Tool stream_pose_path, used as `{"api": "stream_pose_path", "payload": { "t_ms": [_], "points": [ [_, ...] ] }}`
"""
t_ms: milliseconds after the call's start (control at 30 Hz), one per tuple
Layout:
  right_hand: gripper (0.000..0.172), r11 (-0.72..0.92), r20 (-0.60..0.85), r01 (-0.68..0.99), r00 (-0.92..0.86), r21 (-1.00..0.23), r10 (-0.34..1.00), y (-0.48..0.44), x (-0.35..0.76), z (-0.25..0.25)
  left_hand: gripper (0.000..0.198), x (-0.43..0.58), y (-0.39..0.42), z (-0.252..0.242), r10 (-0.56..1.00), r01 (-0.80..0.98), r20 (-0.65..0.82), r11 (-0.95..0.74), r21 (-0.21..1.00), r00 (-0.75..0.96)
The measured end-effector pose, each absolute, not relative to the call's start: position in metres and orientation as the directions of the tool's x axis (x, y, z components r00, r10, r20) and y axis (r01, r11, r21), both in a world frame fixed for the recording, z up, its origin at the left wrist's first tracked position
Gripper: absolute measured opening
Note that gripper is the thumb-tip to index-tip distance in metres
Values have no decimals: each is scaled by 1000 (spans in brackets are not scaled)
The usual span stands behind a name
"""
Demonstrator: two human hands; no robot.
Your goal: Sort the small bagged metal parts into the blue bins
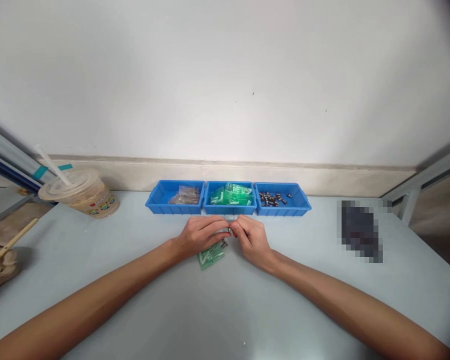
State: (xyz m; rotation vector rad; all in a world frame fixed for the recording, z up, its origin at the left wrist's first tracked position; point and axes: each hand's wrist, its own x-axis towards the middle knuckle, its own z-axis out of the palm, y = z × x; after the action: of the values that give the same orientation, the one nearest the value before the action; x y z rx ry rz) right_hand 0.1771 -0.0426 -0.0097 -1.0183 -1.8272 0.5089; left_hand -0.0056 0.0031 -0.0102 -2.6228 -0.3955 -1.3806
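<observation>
Green plastic shows under the left hand (199,236): a small green bag (211,256) lying on the table (225,310), partly covered. Both hands meet just in front of the middle bin (230,197), fingertips pressed together on a tiny part (230,231) too small to make out; the right hand (252,239) pinches it too. That middle bin holds green bags; the left bin (175,197) beside it holds brownish packets, the right bin (282,199) small dark metal pieces. Well left of the bins stands a lidded cup (81,192); a pixelated patch hides something to their right.
</observation>
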Motion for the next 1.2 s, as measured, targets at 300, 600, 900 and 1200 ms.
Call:
{"api": "stream_pose_path", "payload": {
  "t_ms": [300, 600, 900, 1200],
  "points": [
    [18, 526, 527, 357, -104, -772, 844, -45, 178, -3, 17, -6, 4, 1, 472, 340, 737, -877, 339, 484],
    [16, 599, 578, 353, -175, -719, 797, -46, 177, -3, 28, -8, 4, 0, 464, 268, 694, -885, 380, 551],
    [34, 575, 546, 402, -197, -713, 815, -43, 178, -5, 18, -5, 2, -2, 332, 260, 773, -940, 222, 540],
    [18, 548, 540, 380, -140, -745, 830, -46, 178, -5, 18, -7, 4, 2, 457, 283, 727, -889, 359, 513]
  ]
}}
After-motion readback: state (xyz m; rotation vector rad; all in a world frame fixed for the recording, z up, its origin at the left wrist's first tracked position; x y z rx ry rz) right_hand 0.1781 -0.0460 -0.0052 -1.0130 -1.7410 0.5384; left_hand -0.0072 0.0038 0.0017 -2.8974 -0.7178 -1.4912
